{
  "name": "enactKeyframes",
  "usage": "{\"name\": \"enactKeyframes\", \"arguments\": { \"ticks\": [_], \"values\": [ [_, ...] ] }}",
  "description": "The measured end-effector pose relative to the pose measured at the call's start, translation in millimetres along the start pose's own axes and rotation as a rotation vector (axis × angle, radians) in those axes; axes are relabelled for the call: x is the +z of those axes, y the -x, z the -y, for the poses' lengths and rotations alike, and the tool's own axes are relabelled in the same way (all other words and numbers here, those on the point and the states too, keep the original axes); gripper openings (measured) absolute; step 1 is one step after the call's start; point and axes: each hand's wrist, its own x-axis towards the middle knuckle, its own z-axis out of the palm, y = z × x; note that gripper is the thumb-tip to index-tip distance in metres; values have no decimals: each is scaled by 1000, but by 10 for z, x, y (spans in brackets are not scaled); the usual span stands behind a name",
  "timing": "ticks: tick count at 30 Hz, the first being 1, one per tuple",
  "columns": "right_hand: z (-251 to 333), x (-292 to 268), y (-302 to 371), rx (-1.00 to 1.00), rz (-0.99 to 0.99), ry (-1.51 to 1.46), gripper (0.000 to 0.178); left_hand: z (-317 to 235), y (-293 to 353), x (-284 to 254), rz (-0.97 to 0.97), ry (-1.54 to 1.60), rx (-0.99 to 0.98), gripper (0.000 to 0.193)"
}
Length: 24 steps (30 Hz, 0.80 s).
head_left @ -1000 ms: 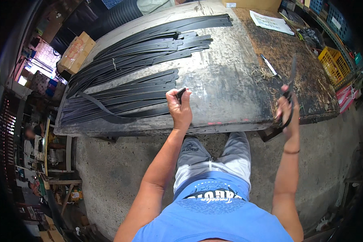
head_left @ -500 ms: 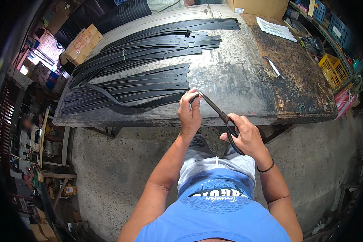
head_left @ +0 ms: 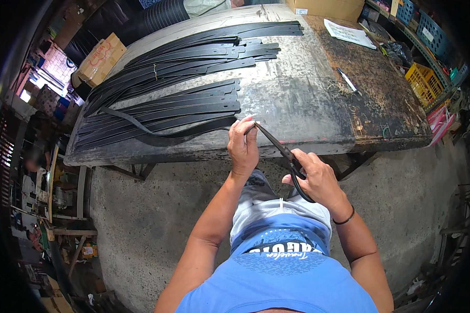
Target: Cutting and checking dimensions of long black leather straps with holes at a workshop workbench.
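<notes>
My left hand [head_left: 243, 146] pinches the end of a black strap [head_left: 180, 134] just over the table's near edge. The rest of that strap curves away to the left and lies on other straps. In my right hand [head_left: 318, 177] is a pair of dark scissors [head_left: 281, 147], with fingers through the handles. The scissor tips point up and left and meet the strap end at my left fingertips. Whether the blades bite into it is too small to tell. Several flat black straps [head_left: 209, 108] lie fanned out beside my left hand.
A larger bundle of black straps [head_left: 193, 55], tied with a thin string, lies farther back on the worn table [head_left: 297, 104]. To the right are a pen [head_left: 348, 81], loose thread scraps and paper sheets [head_left: 349, 33]. A cardboard box [head_left: 102, 60] stands left; a yellow crate [head_left: 424, 85] stands right.
The view has shifted slightly, so the table sits a little further left and up. The scissor tips still touch my left fingertips, and both hands keep their grip.
</notes>
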Motion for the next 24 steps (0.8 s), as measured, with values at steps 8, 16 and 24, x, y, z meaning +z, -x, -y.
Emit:
{"name": "enactKeyframes", "arguments": {
  "ticks": [8,16,24],
  "values": [
    [-48,90,71,-19,-33,63,66,-128,-34,-21,61,-201,112,11],
    [-261,75,30,37,-127,-136,61,-70,-147,-26,2,133,-255,16],
    [-245,-73,-19,131,-121,-374,62,-24,-381,-33,-49,240,-229,36]
  ]
}}
